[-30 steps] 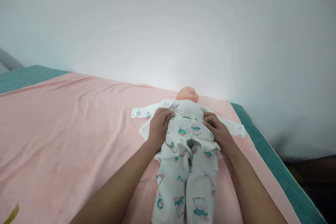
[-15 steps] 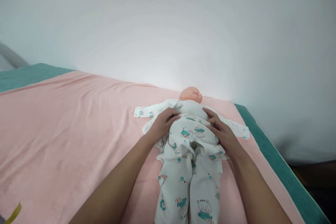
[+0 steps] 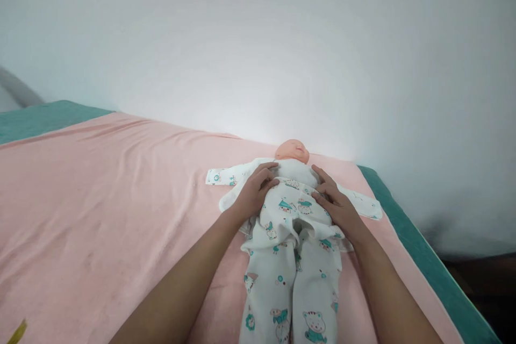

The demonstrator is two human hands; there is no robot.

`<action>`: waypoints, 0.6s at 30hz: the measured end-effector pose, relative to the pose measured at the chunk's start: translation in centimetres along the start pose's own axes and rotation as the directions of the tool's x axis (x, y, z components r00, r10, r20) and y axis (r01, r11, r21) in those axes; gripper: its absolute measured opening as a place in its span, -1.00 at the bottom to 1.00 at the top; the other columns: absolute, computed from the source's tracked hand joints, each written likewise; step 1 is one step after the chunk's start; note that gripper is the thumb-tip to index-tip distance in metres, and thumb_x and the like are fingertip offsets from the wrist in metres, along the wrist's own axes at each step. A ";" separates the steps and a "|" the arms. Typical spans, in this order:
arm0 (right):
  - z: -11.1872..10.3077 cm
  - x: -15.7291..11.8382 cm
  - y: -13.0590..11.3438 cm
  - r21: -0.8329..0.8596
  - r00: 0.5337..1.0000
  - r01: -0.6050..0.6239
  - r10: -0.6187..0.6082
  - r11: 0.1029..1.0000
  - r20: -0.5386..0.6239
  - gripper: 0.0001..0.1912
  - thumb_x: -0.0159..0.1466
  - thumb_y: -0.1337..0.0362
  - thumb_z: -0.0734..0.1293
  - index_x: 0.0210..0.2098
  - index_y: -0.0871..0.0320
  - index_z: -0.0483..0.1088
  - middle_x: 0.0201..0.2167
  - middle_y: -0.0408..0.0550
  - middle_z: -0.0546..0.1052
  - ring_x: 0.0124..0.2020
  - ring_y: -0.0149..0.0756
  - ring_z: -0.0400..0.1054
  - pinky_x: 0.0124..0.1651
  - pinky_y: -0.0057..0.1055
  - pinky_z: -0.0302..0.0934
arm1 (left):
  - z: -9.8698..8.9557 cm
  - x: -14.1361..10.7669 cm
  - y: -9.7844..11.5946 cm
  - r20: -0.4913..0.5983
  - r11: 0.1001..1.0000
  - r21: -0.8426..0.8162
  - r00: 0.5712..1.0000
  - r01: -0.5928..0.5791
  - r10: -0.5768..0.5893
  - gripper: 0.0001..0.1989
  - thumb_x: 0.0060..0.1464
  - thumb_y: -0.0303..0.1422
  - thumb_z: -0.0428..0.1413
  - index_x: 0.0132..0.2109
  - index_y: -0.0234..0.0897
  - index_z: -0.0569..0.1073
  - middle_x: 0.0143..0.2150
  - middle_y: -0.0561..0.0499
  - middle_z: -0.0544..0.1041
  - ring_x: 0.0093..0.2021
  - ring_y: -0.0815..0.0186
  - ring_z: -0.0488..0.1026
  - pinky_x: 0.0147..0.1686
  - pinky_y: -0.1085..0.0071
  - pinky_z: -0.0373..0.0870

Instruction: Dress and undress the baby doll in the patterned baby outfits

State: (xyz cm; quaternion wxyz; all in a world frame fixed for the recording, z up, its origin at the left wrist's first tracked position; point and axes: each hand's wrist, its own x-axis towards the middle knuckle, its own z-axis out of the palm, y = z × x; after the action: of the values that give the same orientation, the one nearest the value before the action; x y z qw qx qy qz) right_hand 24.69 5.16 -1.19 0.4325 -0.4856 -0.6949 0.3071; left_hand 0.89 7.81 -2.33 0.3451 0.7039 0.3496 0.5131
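A baby doll (image 3: 291, 150) lies on its back on a pink sheet (image 3: 133, 199), its head near the wall. White printed trousers (image 3: 282, 258) cover its legs and reach up over its belly. Under its body a white printed top (image 3: 365, 205) is spread, the sleeves out to both sides. My left hand (image 3: 261, 185) rests at the left of the waistband, fingers apart on the cloth. On the other side of the waist, my right hand (image 3: 331, 196) touches the trousers with its fingers spread.
Behind the doll rises a pale wall (image 3: 258, 54). A green cover (image 3: 419, 242) shows along the right edge and at the far left. Something yellow-green (image 3: 18, 331) pokes in at the bottom left corner.
The fingers of my right hand have spread further, the thumb now lying more inward on the trousers. My left fingers have shifted slightly over the waist. The view has tilted up a little.
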 end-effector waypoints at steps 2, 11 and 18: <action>0.3 0.7 0.1 -0.006 0.999 -0.007 0.007 1.000 -0.037 -0.68 0.22 -0.06 0.33 -0.43 0.07 0.38 0.34 -0.06 0.19 0.34 -0.07 0.01 0.32 -0.06 -0.09 | 0.4 0.7 -0.3 -0.035 0.997 -0.057 0.998 0.051 -0.053 -0.81 0.20 -0.26 0.01 -0.37 -0.21 0.28 0.20 -0.04 0.39 0.03 0.18 0.37 0.03 0.24 0.24; 0.1 5.0 1.6 -0.095 0.996 0.015 -0.023 0.995 -0.084 -0.63 0.27 -0.10 0.22 -0.41 0.07 0.27 0.14 -0.07 0.43 0.10 -0.13 0.29 0.11 -0.23 0.11 | 0.6 4.7 -2.4 0.085 0.965 -0.226 0.989 0.134 -0.117 -0.78 0.17 -0.23 0.04 -0.38 -0.18 0.20 0.22 -0.06 0.40 0.29 0.18 0.21 0.22 0.18 0.05; 0.3 8.1 2.4 -0.338 0.973 -0.154 0.083 0.928 -0.215 -0.64 0.26 -0.08 0.16 -0.44 0.06 0.20 -0.50 -0.20 0.38 -0.39 -0.27 0.23 -0.31 -0.38 0.06 | 0.7 7.4 -3.7 0.090 0.994 0.012 0.989 0.113 -0.114 -0.88 0.17 -0.32 -0.01 -0.34 -0.18 0.21 0.04 -0.06 0.52 0.00 0.18 0.41 0.05 0.23 0.24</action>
State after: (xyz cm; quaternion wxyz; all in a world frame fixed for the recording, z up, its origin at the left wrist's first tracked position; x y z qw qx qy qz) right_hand 24.11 13.62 -0.90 0.3855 -0.6246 -0.6616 0.1538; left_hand 2.74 15.87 -2.09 0.3867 0.7067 0.3748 0.4589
